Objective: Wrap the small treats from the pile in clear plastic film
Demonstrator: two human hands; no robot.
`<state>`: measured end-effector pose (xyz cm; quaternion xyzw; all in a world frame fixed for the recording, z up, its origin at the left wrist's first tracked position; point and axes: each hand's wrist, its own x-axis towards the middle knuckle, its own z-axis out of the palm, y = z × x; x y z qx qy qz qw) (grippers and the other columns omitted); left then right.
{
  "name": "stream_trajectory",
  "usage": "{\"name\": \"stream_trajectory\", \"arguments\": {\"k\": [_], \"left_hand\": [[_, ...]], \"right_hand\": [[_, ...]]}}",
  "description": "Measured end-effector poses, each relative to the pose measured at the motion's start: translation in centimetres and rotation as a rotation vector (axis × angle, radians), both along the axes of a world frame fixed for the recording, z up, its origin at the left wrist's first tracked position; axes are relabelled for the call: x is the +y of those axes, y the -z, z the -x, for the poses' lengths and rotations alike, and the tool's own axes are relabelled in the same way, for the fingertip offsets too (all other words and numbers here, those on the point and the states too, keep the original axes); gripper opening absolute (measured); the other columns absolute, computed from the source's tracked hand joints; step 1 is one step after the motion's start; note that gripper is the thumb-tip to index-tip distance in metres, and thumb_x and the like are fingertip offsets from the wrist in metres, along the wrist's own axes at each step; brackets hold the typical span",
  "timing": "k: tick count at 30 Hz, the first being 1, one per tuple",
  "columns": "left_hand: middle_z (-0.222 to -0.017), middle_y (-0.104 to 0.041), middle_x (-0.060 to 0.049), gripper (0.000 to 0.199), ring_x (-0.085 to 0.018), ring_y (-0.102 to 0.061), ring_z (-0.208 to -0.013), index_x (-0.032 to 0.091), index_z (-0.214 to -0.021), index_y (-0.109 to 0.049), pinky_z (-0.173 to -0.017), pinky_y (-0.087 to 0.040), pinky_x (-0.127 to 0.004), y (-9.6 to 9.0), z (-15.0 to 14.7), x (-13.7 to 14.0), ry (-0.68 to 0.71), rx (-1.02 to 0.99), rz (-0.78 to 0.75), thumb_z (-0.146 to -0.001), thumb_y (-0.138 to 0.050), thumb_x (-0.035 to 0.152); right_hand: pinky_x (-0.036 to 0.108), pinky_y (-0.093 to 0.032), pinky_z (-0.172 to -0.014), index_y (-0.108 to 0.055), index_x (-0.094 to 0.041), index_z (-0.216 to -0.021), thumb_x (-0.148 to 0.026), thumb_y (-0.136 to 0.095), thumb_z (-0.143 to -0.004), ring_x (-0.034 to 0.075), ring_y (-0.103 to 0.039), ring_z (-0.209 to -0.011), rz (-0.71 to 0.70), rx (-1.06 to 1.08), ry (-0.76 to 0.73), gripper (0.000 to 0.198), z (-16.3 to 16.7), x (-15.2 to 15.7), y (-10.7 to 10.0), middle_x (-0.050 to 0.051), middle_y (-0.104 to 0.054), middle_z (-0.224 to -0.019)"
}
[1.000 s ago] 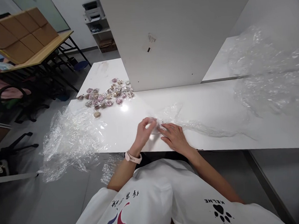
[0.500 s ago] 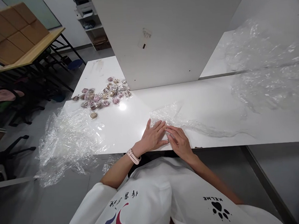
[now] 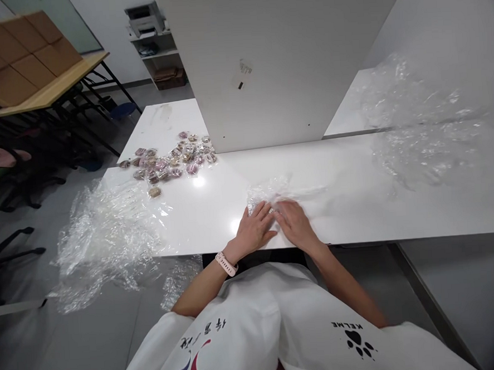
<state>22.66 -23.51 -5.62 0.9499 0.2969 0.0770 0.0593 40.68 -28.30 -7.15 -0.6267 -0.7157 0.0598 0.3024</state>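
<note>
Crumpled clear plastic film (image 3: 270,189) lies on the white table in front of me. My left hand (image 3: 253,229) rests flat on its near edge, fingers stretched out and thumb apart. Close beside it, my right hand (image 3: 295,224) has its fingers bent and closed on the film; their tips are partly hidden and slightly blurred. A smeared, loose part of the film trails off to the right of my right hand.
At the left of the white table (image 3: 349,218) lie several small wrapped pieces (image 3: 174,159). A big heap of clear plastic (image 3: 107,232) hangs over the left edge. More plastic (image 3: 429,146) lies at right. A white upright panel (image 3: 281,65) stands behind.
The film's long tail on the right has drawn in and is now blurred. My right hand's fingers have bent further over the film; my left hand stays flat in nearly the same place.
</note>
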Motion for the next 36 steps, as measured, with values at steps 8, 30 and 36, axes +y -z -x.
{"name": "stream_trajectory", "arguments": {"k": [8,30,36], "left_hand": [[-0.13,-0.065,-0.009,0.026,-0.022,-0.054,-0.13,0.02,-0.114,-0.062,-0.109,-0.046,-0.043,0.1,2.4,-0.5,-0.039,-0.283,-0.081,-0.098,-0.043,0.015],[-0.076,-0.062,0.001,0.016,-0.016,-0.058,-0.068,0.02,-0.114,-0.053,-0.064,-0.044,-0.027,-1.9,-0.5,6.4,-0.292,-0.352,0.347,-0.1,-0.046,0.023],[-0.111,-0.065,-0.01,0.011,-0.024,-0.058,-0.106,0.02,-0.105,-0.06,-0.085,-0.047,-0.038,-0.5,-1.2,7.1,-0.18,-0.331,-0.031,-0.095,-0.056,0.024]], "right_hand": [[0.052,-0.042,-0.111,-0.051,-0.022,-0.141,-0.046,-0.043,-0.1,0.03,-0.046,-0.137,0.161,-0.146,-0.38,0.048,-0.3,2.1,-1.1,0.012,-0.054,-0.144],[0.029,-0.043,-0.071,-0.066,-0.019,-0.097,-0.032,-0.031,-0.103,0.02,-0.063,-0.082,0.171,-0.001,0.165,0.038,-1.1,4.3,0.3,0.008,-0.071,-0.09],[0.028,-0.035,-0.064,-0.069,-0.018,-0.089,-0.029,-0.042,-0.099,0.02,-0.061,-0.073,0.416,-0.093,0.255,0.03,-1.3,7.9,-1.2,0.007,-0.07,-0.077]]}}
